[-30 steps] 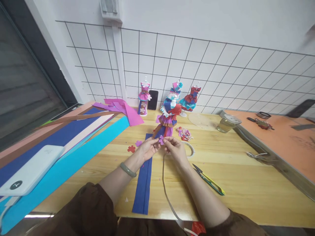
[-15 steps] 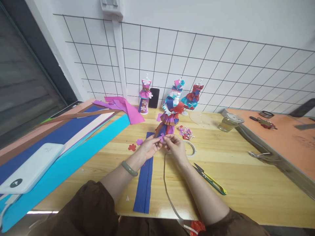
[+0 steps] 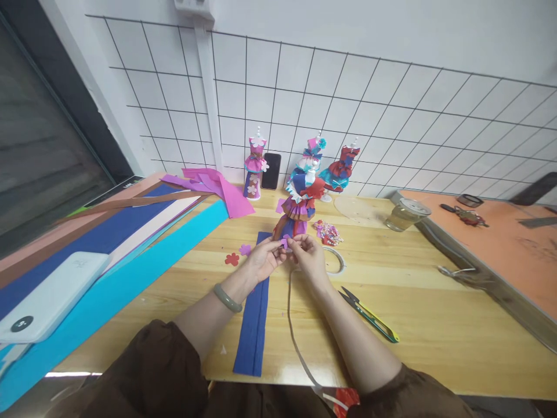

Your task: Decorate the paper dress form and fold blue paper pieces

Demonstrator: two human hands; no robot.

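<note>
Between my two hands is a small purple paper flower (image 3: 285, 241). My left hand (image 3: 265, 259) pinches its left side, and my right hand (image 3: 308, 255) pinches it from the right. Just behind them stands a small dress form (image 3: 300, 197) in ruffled blue, red, white and purple paper. A strip of dark blue crepe paper (image 3: 252, 325) lies under my left wrist. Left of my hands, a red paper flower (image 3: 232, 259) and another purple paper flower (image 3: 245, 249) lie on the wooden table (image 3: 195, 325). A roll of narrow tape (image 3: 342, 264) is partly hidden by my right hand.
Thread snips (image 3: 369, 316) lie right of my right forearm. Beads (image 3: 328, 233) sit behind the tape. More dressed forms (image 3: 255, 168) and a phone (image 3: 271, 171) stand by the wall. Crepe sheets (image 3: 174, 255) and a white power bank (image 3: 52, 296) are left; a lidded cup (image 3: 407, 215) is right.
The whole view has shifted slightly. Both hands stay on the purple flower, with only small finger movement.
</note>
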